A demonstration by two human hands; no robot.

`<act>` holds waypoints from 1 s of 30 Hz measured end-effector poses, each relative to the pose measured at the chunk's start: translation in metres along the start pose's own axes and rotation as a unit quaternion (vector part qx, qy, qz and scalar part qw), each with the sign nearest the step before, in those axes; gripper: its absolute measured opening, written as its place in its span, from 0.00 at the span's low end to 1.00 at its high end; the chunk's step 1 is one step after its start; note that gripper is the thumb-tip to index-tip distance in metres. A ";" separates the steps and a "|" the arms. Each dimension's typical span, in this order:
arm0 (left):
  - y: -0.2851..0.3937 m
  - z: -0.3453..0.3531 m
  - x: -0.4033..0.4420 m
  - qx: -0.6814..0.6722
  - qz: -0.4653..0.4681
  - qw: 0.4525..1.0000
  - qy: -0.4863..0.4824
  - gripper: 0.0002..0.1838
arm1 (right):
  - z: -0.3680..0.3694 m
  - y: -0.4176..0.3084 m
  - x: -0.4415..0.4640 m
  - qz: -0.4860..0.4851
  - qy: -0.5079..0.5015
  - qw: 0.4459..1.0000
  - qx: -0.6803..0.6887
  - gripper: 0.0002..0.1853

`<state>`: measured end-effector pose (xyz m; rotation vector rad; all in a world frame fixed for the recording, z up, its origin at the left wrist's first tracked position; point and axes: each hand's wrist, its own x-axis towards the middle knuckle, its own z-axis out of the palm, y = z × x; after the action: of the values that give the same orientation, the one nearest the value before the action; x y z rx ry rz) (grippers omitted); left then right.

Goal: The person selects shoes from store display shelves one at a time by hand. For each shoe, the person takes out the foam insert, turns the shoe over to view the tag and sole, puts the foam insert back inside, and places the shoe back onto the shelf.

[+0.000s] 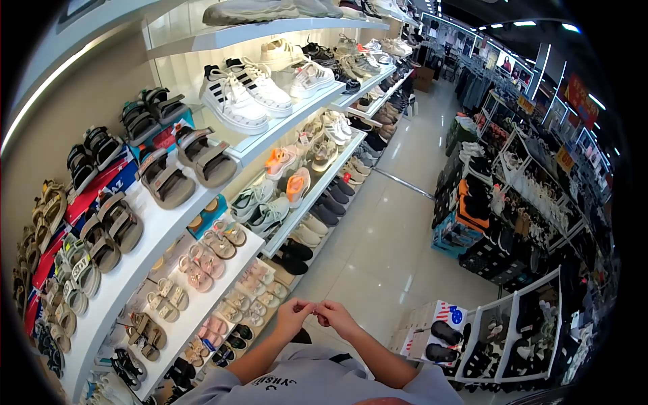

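My left hand (292,317) and my right hand (335,317) meet in front of my grey shirt (324,371), fingertips pinched together. Whatever may lie between the fingers is too small to make out. Below them shows the tiled floor. To the left of my left hand, pale children's sandals (237,299) stand on a low shelf. Black slip-on shoes (292,256) are on the bottom shelf a little ahead. Neither hand touches the shelves.
Curved white shelves (135,270) with sandals run along the left. White sneakers (246,88) stand on a lit glass shelf. A tiled aisle (378,236) leads forward. On the right are shoe racks (520,331), a carton with black slippers (443,342) and stacked shoe boxes (459,229).
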<state>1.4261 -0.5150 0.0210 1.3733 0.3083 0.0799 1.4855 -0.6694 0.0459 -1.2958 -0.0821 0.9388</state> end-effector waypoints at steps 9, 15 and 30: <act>0.010 0.037 0.126 -0.157 -0.175 0.972 -0.005 0.09 | -0.085 -0.072 0.096 0.045 -0.051 0.997 -0.025 0.14; 0.028 0.120 0.300 -0.165 -0.149 0.974 -0.041 0.08 | -0.206 -0.176 0.177 -0.005 -0.017 0.997 -0.071 0.13; 0.062 0.439 0.624 -0.005 -0.103 0.964 -0.246 0.09 | -0.545 -0.349 0.256 -0.089 0.139 0.964 0.208 0.14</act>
<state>2.1460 -0.7735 0.0474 1.2959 0.0302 -0.4264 2.1335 -0.9218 0.0506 -0.9965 0.2058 0.5734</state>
